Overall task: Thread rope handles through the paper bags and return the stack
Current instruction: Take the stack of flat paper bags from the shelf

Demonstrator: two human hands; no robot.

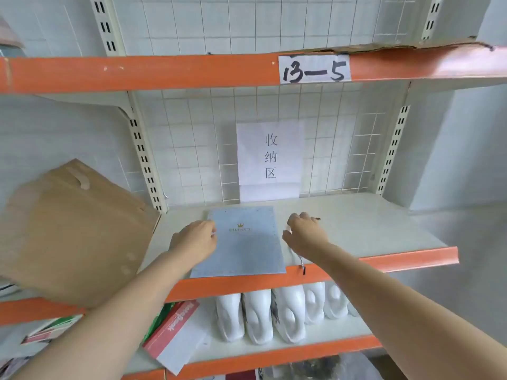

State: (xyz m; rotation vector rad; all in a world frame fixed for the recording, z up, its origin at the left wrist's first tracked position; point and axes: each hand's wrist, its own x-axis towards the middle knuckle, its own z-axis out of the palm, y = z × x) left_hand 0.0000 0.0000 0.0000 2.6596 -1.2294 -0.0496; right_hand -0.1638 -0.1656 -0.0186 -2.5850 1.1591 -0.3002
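On the middle shelf [356, 229] lies a flat pale-blue paper bag stack [244, 242]; the left hand [196, 239] pinches its left edge, the right hand [304, 233] curls around rope handles [300, 260]. White jugs [274, 311] line the shelf below.

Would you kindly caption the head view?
Both hands, left hand and right hand, at flat blue paper bags on an orange-edged shelf.

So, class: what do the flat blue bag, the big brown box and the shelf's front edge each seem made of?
Flat blue bag: probably matte paper, lying thin and flat with a printed gold crown. Brown box: likely corrugated cardboard, dull tan with a punched handle slot. Shelf's front edge: apparently orange-painted metal, smooth with a slight sheen.
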